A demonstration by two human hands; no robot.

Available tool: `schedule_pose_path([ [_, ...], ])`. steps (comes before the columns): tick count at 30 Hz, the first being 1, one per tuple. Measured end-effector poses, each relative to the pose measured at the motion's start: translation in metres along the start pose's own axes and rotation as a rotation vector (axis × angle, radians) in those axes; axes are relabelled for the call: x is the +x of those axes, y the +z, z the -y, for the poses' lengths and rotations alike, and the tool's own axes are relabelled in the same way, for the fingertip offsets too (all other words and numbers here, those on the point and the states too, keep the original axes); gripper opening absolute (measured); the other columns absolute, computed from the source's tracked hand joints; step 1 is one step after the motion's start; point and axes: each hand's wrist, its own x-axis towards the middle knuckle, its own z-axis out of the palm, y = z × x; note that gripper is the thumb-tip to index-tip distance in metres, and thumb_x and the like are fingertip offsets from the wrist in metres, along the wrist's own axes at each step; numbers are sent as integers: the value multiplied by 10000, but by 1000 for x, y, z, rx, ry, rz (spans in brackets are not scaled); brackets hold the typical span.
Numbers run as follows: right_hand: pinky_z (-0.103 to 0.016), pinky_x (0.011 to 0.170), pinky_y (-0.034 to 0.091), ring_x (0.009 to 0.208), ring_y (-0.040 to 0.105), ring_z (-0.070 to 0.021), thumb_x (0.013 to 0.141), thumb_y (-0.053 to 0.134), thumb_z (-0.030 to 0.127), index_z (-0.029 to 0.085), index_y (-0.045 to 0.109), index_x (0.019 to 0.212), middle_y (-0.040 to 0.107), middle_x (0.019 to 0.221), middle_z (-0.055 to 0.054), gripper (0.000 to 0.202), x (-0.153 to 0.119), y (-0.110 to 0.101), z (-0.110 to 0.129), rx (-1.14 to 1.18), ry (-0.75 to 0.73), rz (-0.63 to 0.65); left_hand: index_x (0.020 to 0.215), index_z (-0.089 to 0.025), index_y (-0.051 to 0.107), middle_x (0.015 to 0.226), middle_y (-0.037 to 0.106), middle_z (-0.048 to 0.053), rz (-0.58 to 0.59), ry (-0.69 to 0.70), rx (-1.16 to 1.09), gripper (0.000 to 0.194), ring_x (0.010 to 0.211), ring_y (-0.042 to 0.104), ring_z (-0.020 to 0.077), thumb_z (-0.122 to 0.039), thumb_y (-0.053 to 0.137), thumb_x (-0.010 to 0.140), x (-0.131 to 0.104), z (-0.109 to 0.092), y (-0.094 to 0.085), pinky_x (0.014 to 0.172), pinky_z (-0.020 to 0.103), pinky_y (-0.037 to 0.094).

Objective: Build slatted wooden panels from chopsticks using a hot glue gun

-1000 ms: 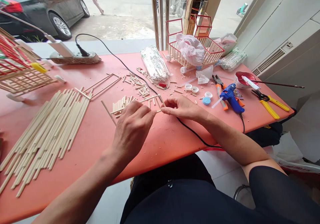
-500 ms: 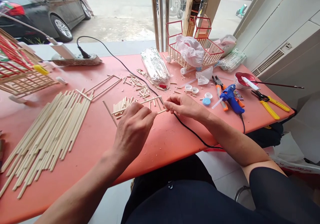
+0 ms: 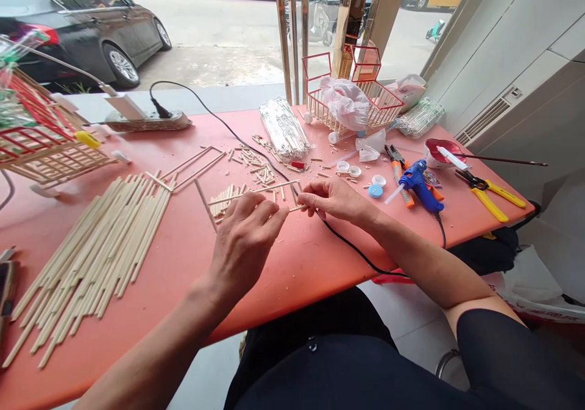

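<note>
Shifted slightly to bare more of the stick frame (image 3: 278, 186), over the pink table (image 3: 171, 276). Pinched in left hand (image 3: 249, 230) and right hand (image 3: 336, 200). Looks light, stiff, perhaps fragile at hidden joints; best taken near corners.

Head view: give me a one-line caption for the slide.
Two bare hands, left and right, hold a thin wooden stick frame above a pink table.

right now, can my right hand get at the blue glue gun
Probably yes: the glue gun lies right of the right hand, with only low caps between. Its fingers hold a stick frame, though, so they would likely have to let go first.
</note>
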Motion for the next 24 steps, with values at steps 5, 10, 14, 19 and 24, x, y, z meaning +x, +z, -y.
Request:
schedule_pose_path([
  [5,-176,463,489,617,642,-108,900,748,450,154,655,781,663,693,-10,332,1,-5,1,22,-41,-35,1243,-251,772,1165,799,91,-309,-223,-151,289,1126,662,280,-195,761,959,6,13,-17,1008,458,525],
  [10,-168,450,485,623,655,-113,897,734,424,152,665,804,659,694,-11,295,2,-11,2,21,-79,-111,1286,-168,753,1141,768,93,-571,-815,-671,485,1002,706,194,-331,869,845,9,48,-31,873,327,524],
  [14,-166,450,484,630,648,-108,892,731,417,156,661,801,668,733,-17,285,1,-11,2,-18,-81,-149,978,-159,814,925,755,46,-312,-1174,-1110,482,817,653,145,-468,970,643,10,60,-21,667,248,447],
  [19,-176,476,499,643,649,-112,916,708,413,153,660,793,660,726,-18,292,-1,-7,3,-46,-82,-136,836,-175,816,786,755,22,-149,-1318,-1122,486,715,609,125,-498,994,520,10,52,-12,658,251,397],
  [24,-200,515,511,681,660,-132,943,690,461,153,662,799,670,730,-30,342,-2,-7,4,-71,-86,-106,706,-185,790,657,718,-2,-155,-1306,-1124,392,644,575,118,-447,987,491,10,48,-12,665,263,398],
])
